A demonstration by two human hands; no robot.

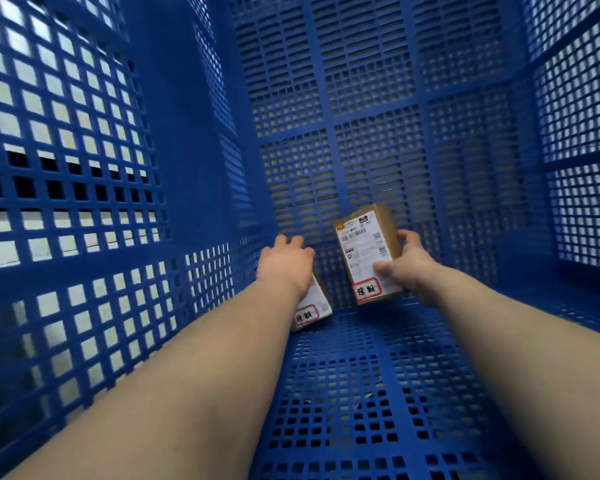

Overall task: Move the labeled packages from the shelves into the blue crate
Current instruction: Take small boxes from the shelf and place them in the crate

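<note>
Both arms reach deep into the blue crate [194, 174]. The right hand [407, 268] has its grip closed around a brown labeled package [367, 252], held tilted just above the crate's floor. The left hand [284, 263], fingers loosely spread and clasping nothing, hovers over a second labeled package [312, 311] lying near the crate's left wall.

Barely seen through square mesh holes: pale bright surface [32, 95] at left, a dark band [21, 188] across it; brightness [578, 109] at right.
</note>
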